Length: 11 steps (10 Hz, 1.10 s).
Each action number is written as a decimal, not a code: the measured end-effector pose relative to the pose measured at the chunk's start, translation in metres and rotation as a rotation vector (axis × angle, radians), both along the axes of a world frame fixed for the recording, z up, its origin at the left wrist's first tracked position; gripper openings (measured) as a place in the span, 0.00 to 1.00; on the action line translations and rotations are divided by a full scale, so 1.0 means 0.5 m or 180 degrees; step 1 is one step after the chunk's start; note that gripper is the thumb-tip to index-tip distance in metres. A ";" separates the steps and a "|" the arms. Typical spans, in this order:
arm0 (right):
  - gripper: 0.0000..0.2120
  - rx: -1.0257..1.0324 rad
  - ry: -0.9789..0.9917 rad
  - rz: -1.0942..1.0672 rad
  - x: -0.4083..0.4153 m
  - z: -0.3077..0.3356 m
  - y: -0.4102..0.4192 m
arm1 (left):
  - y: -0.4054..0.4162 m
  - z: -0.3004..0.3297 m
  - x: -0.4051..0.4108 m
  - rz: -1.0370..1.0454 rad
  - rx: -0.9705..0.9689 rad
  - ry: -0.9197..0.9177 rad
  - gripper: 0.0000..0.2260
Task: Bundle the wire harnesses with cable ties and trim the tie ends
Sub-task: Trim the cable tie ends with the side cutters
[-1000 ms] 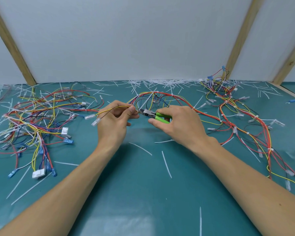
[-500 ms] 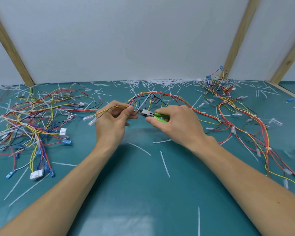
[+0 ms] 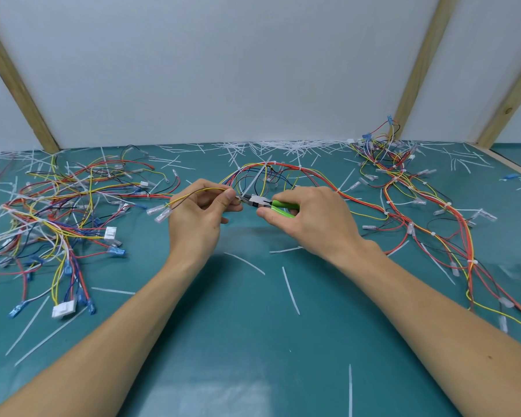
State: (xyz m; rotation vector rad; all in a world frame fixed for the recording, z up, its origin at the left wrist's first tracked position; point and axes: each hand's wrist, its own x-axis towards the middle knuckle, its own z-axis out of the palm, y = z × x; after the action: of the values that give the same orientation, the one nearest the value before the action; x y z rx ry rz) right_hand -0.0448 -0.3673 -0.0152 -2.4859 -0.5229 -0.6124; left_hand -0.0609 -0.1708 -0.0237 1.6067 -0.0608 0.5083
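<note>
The left hand (image 3: 196, 219) pinches the wire harness (image 3: 286, 173). The right hand (image 3: 310, 219) grips green-handled cutters (image 3: 263, 203), tip at the left fingertips (image 3: 229, 194).

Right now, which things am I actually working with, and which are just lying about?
In use:
left hand pinching the wires
right hand gripping the green cutters
cable tie at the cutter tip

Lying about:
left wire pile
right wire pile
cut tie ends on the mat
</note>
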 end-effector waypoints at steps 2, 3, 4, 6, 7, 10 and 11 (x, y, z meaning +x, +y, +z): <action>0.19 -0.0011 0.0028 -0.0002 -0.001 0.001 0.000 | -0.001 0.001 0.001 0.0035 0.0005 0.0025 0.03; 0.19 0.0007 0.0050 -0.0008 0.000 0.000 0.000 | -0.001 0.000 0.000 0.0036 0.0007 0.0021 0.03; 0.18 0.0022 0.0058 -0.0017 0.000 -0.001 0.001 | -0.001 0.000 -0.001 0.0034 0.0013 0.0025 0.04; 0.18 0.0012 0.0084 -0.0026 0.000 -0.002 0.001 | -0.002 0.000 -0.001 0.0024 0.0006 0.0039 0.04; 0.18 0.0019 0.0083 -0.0018 0.001 -0.002 0.001 | -0.001 -0.001 0.000 0.0021 0.0015 0.0032 0.04; 0.17 0.0020 0.0090 -0.0006 0.001 -0.001 0.000 | 0.000 0.000 0.001 0.0026 0.0033 0.0041 0.04; 0.17 0.0012 0.0087 -0.0004 0.000 -0.002 0.000 | -0.001 -0.001 0.000 0.0041 0.0041 0.0075 0.04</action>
State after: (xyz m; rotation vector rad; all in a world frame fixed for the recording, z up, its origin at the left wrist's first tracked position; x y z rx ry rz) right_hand -0.0448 -0.3672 -0.0161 -2.4878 -0.5095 -0.5787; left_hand -0.0608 -0.1714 -0.0244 1.6263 -0.0360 0.4999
